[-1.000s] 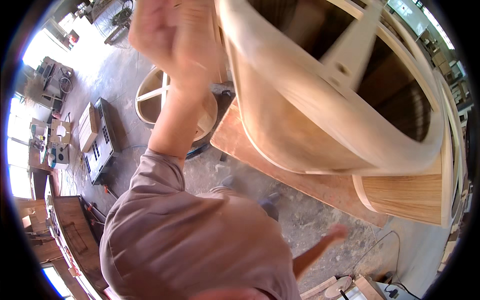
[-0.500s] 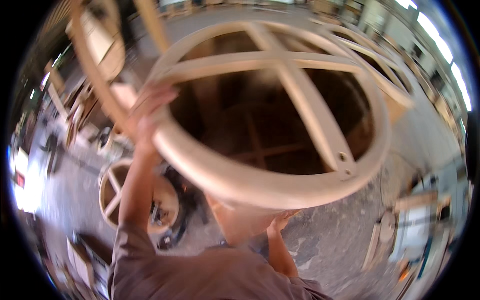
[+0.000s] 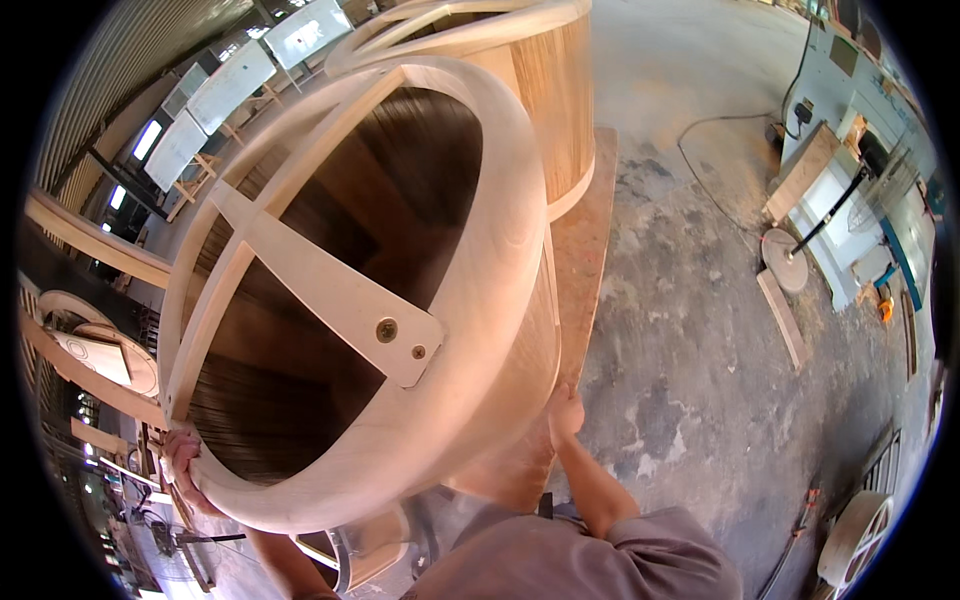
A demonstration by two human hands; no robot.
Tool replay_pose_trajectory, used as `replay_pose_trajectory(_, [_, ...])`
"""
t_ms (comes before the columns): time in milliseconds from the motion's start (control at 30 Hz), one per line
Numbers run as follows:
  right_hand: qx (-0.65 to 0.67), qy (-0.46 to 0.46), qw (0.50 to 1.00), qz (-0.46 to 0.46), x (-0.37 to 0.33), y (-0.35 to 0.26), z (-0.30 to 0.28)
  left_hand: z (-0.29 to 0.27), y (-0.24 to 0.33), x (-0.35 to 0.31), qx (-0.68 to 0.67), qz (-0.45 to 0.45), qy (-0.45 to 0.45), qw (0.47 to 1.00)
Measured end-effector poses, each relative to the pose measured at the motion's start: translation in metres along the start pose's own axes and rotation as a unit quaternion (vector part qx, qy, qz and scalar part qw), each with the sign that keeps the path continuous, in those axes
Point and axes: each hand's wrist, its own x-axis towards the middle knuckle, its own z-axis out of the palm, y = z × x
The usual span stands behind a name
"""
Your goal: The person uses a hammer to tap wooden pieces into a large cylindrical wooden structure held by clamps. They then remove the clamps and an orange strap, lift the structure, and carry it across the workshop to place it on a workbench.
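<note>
A large hollow wooden drum-shaped piece (image 3: 505, 290) stands close in front of me, its top a pale thick ring crossed by wooden bars. One wide bar (image 3: 330, 280) has metal fasteners near its end. My left hand (image 3: 185, 468) curls over the ring's near left edge, fingers gripping it; the ring hides part of the arm. Low on the right, my right hand (image 3: 567, 412) is closed around the edge of a reddish-brown board (image 3: 578, 290) lying under the drum. Its fingertips are mostly hidden.
Another wooden drum (image 3: 550, 90) stands behind on the same board. A pedestal fan (image 3: 785, 260), a wood strip (image 3: 782, 318) and a cable (image 3: 690, 165) are on the right. At lower right is a small round crossed frame (image 3: 855, 540). Long timber rails (image 3: 95, 235) extend at left.
My view has swung to the right, so the drum now appears farther left and tilted. My left hand still holds the ring, and my right hand stays at the board's edge.
</note>
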Motion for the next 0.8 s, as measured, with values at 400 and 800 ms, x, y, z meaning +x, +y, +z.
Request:
replay_pose_trajectory(400, [0.028,-0.002,0.999,-0.045,0.11,-0.066,-0.006,0.119,0.009,0.017,-0.035,0.005,-0.043,0.998])
replay_pose_trajectory(800, [0.001,-0.093,0.974,-0.207,0.199,-0.045,0.011,0.332,0.037,0.068,-0.08,0.037,0.002,0.996])
